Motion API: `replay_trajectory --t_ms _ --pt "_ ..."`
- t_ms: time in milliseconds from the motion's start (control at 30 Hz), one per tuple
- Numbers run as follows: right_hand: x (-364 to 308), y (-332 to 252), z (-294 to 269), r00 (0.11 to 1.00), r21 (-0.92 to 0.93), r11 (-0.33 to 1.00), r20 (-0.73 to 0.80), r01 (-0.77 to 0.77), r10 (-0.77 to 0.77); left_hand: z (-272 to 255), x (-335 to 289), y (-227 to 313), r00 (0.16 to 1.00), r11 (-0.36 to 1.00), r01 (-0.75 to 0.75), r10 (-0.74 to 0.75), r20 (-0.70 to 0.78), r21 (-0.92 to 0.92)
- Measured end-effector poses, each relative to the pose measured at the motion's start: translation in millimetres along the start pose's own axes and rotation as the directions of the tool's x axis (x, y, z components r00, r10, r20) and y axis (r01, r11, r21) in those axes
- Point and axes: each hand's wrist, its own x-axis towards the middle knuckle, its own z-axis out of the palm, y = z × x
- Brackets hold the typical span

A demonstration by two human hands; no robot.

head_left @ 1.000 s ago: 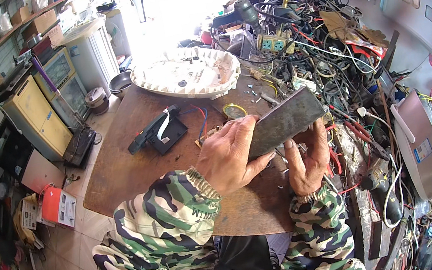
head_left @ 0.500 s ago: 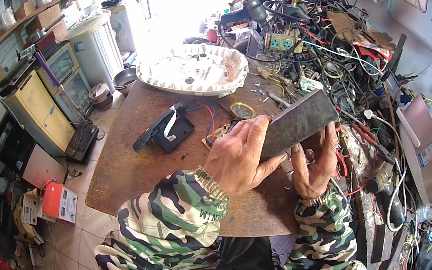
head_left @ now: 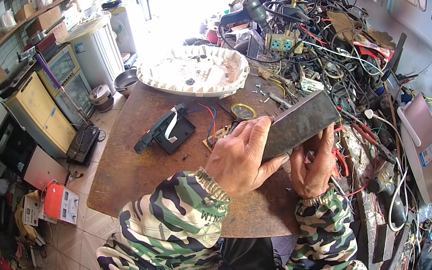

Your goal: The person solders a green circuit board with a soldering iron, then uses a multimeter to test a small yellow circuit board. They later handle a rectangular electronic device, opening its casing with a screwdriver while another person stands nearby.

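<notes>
A dark grey rectangular box (head_left: 300, 124) is held tilted above the right part of the wooden table. My left hand (head_left: 242, 156) grips its left end, thumb along the lower edge and fingers over the top. From below, my right hand (head_left: 314, 167) supports its right part with bent fingers, whose tips are partly hidden behind it. Left of my hands lies a black plastic housing (head_left: 170, 132) with a white ribbon cable (head_left: 171, 125). Red and blue wires run from it toward a small board (head_left: 216, 136) partly covered by my left hand.
A white oval plastic shell (head_left: 192, 73) stands at the table's (head_left: 124, 161) far edge. Tangled cables (head_left: 320, 45) and tools pile up along the right, with a power drill (head_left: 385, 187) nearby. A yellow wire coil (head_left: 243, 111) lies beyond my left hand. An orange device (head_left: 61, 203) sits on the floor at left.
Both hands keep their hold on the dark box, which has barely moved. The view has shifted very slightly.
</notes>
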Motion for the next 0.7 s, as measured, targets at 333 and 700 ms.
replay_trajectory --t_ms 333,700 --pt "-7.7 -2.7 -1.5 0.994 0.262 0.96 -0.017 -0.099 0.107 2.4 0.6 0.6 1.0 1.0 -0.016 0.016 -0.012 0.008" --pt "-5.1 -6.5 -6.9 0.996 0.175 0.983 -0.054 -0.058 0.068 0.4 -2.0 -0.4 1.0 1.0 -0.002 0.001 0.025 0.029"
